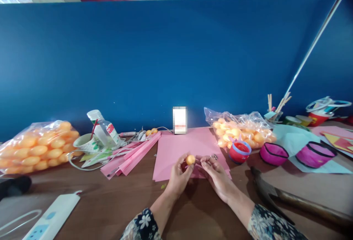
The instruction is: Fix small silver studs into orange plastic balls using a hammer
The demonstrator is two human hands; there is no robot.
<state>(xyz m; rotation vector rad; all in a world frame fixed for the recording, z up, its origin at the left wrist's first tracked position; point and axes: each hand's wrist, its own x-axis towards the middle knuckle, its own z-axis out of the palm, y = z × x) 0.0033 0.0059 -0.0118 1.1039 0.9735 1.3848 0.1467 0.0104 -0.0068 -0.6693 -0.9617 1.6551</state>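
Note:
A small orange ball (190, 160), like a table-tennis ball, is between the thumb and fingers of my left hand (178, 175). Just to its right, my right hand (219, 177) has its thumb and fingertips pinched together close to the ball. Whatever that pinch holds is too small to make out. A small shiny item (214, 156) shows at the back of the right fingers. Beneath and behind both hands lie pink sheets (187, 142) on the brown table. A red cup with a lilac rim (239, 151) stands right of my right hand.
Bags of orange balls (38, 148) lie left and right. Pink strips (138, 155), a bottle (106, 129) and a cable are at left, with a power strip (52, 218) in front. Two magenta fabric rings (274, 154) and a wooden-handled hammer-like tool (303, 201) lie at right. A blue partition (176, 52) rises behind.

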